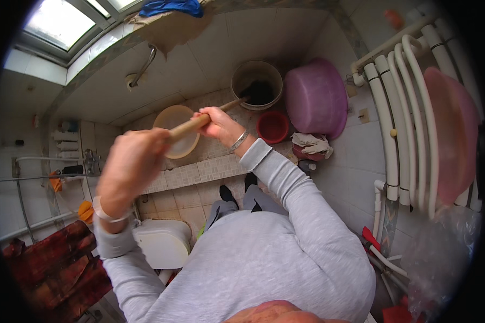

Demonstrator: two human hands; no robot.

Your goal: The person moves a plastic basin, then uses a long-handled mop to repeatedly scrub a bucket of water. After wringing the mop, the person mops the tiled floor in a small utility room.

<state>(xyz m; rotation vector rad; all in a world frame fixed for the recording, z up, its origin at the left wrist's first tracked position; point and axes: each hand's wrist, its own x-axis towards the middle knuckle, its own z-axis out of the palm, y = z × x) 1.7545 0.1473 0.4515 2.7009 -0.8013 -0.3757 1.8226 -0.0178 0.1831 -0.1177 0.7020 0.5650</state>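
Note:
Both my hands grip a long wooden handle (190, 125), which slants down and away to the right. My left hand (133, 161) closes around its near, upper end and looks blurred. Lower on the shaft, my right hand (216, 123) wraps around the wood; a metal bracelet circles that wrist. The far end of the handle reaches into a pale bucket (237, 74). A dark mass (262, 93), perhaps a mop head, sits inside the bucket at the end of the handle. Its lower part is hidden.
Beside the bucket stand a large purple basin (315, 97) on its side and a small red basin (272, 127). A yellowish basin (177, 111) lies behind my hands. A tiled step (198, 171) crosses before my feet. White radiator pipes (392, 129) line the right wall; a toilet (163, 242) stands left.

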